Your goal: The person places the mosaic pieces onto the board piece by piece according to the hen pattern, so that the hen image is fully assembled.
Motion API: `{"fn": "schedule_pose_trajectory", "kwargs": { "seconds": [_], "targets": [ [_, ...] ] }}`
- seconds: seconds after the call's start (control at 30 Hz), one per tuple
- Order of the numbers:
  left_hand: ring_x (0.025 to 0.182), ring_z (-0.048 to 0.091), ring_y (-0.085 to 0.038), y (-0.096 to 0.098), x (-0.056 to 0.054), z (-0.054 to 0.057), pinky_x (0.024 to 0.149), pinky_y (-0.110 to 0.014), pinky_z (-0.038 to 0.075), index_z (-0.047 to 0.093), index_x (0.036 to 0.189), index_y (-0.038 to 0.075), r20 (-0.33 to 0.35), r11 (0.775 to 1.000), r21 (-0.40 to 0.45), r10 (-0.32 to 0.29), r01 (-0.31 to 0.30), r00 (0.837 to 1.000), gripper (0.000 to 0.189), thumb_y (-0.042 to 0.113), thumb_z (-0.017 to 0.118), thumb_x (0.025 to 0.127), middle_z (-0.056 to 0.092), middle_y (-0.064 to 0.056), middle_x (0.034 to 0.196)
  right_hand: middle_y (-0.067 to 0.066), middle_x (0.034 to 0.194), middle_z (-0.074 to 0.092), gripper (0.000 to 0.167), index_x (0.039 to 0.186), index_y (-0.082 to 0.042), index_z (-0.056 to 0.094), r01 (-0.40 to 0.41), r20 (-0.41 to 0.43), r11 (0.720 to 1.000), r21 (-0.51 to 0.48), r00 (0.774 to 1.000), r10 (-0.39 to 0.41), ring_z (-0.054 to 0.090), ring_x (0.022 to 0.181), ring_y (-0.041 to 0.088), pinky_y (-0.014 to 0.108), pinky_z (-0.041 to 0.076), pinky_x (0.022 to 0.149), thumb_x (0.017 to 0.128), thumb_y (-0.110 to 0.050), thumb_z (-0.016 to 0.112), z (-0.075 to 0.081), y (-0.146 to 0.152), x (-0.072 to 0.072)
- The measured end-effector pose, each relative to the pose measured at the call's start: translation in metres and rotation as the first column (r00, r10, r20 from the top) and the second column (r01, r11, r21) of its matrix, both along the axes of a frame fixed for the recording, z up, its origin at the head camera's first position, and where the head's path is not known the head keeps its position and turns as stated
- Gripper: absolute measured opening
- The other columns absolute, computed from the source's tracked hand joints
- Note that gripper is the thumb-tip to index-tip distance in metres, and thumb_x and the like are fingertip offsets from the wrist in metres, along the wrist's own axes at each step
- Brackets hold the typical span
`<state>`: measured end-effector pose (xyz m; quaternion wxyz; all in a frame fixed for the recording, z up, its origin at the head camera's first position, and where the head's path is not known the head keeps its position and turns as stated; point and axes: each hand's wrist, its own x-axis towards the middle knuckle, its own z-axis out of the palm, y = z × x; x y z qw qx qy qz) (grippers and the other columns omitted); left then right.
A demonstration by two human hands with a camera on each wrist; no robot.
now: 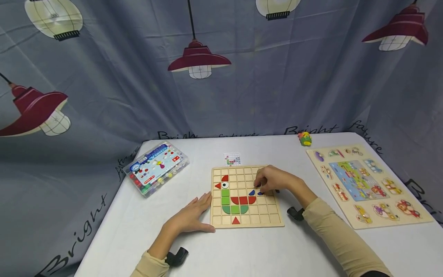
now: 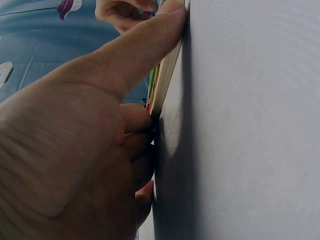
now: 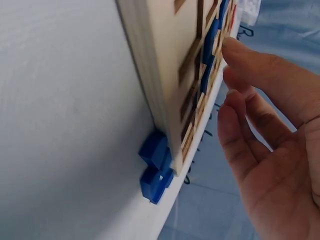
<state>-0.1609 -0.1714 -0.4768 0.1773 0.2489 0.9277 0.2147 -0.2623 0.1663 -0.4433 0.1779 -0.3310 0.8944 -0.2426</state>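
Note:
A wooden grid board (image 1: 266,220) lies on the table, holding red, green and blue pieces and a white eye piece (image 1: 225,185). My left hand (image 1: 191,216) rests flat at its left side, the thumb (image 2: 160,25) touching the board's edge. Over the right part of the board is my right hand (image 1: 275,178), its fingers bent loosely. Between its thumb and fingertips I see nothing in the right wrist view. Close below it two blue pieces (image 1: 252,192) sit in the grid. More blue pieces (image 3: 156,185) lie on the table against the board's right edge.
A small pattern card (image 1: 232,159) lies behind the board. To the left is a clear plastic box (image 1: 157,167) with a printed lid. A large picture puzzle board (image 1: 367,184) lies on the right, and a small green and yellow toy (image 1: 305,139) stands at the back edge.

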Motion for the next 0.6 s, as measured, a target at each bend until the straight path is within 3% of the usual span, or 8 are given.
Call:
{"fn": "schedule_pose_trajectory", "kwargs": {
  "seconds": [0.2,0.6],
  "targets": [
    [0.152,0.017,-0.024,0.0007,0.0,0.0001,0.126,-0.044,0.015,0.025,0.154,0.004,0.001,1.0,-0.004,-0.007,0.007,1.0,0.11,0.061,0.074,0.073,0.017,-0.007,0.164,0.0,0.09,0.07,0.019,0.093,-0.01,0.077,-0.031,-0.052,0.999,-0.009,0.998,0.03,0.053,0.071,0.009,0.018,0.047,0.061,0.075,-0.006,0.08,-0.0068,0.0,-0.0042],
    [0.152,0.017,-0.024,0.0002,-0.0011,0.0007,0.126,-0.044,0.015,0.024,0.154,0.004,0.003,1.0,-0.015,-0.002,0.003,1.0,0.111,0.062,0.073,0.073,0.016,-0.007,0.164,-0.006,0.089,0.07,0.015,0.092,-0.014,0.078,0.01,-0.032,1.0,0.011,0.999,-0.01,0.052,0.071,0.006,0.019,0.047,0.062,0.079,-0.007,0.077,-0.0062,0.003,-0.0062]
  ]
}}
